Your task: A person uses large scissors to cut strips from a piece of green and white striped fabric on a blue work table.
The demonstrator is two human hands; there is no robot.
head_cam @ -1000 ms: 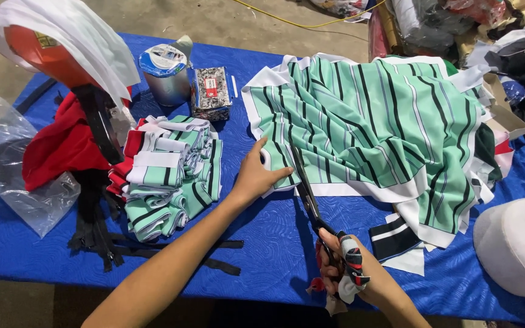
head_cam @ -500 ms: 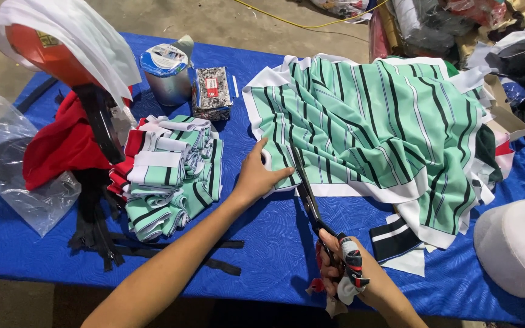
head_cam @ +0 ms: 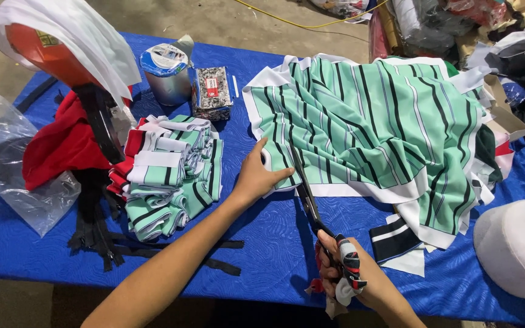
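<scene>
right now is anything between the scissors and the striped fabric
Nothing visible. The scissors in the right hand already reach the green striped fabric, while the left hand presses its edge beside the blades.

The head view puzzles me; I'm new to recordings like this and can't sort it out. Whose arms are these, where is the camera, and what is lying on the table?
The camera sits on a person's head and looks down, so both bare arms are that person's own. The left hand presses flat on the edge of a green, black and white striped fabric sheet. The right hand grips long dark scissors, whose blades reach into that fabric. All this lies on a table under a blue cloth. Left of the hands are a stack of folded striped pieces, a red garment, a round metal tin and a clear plastic bag. A white cap lies at the right.
</scene>
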